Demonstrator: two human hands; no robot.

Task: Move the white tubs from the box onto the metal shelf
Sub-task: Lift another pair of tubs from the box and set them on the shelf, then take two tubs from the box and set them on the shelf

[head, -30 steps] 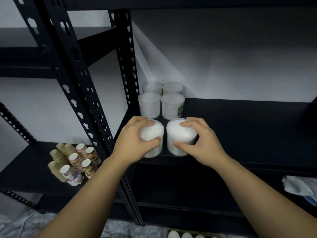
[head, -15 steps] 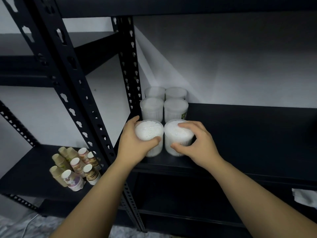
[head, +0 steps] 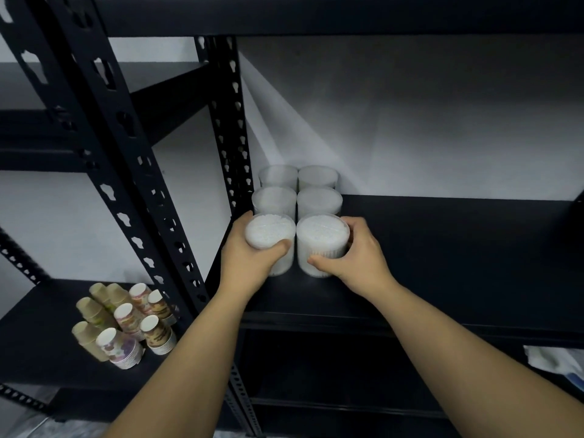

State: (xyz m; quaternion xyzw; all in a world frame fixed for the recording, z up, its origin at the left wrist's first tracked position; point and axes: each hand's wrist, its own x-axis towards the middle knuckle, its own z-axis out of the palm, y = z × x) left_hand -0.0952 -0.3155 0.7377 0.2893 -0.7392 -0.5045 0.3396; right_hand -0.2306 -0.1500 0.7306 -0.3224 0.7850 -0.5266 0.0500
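Six white tubs [head: 297, 216] upright in touching pairs on black metal shelf [head: 442, 263]

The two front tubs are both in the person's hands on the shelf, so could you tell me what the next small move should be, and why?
Probably let go of both tubs and draw the hands back. The left hand grips the left tub and the right hand grips the right tub; both appear to stand on the metal shelf, lined up in front of the four tubs behind.

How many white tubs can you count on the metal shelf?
6, in three rows of two: back pair, middle pair, front pair held in the left hand and right hand. None seem hidden.
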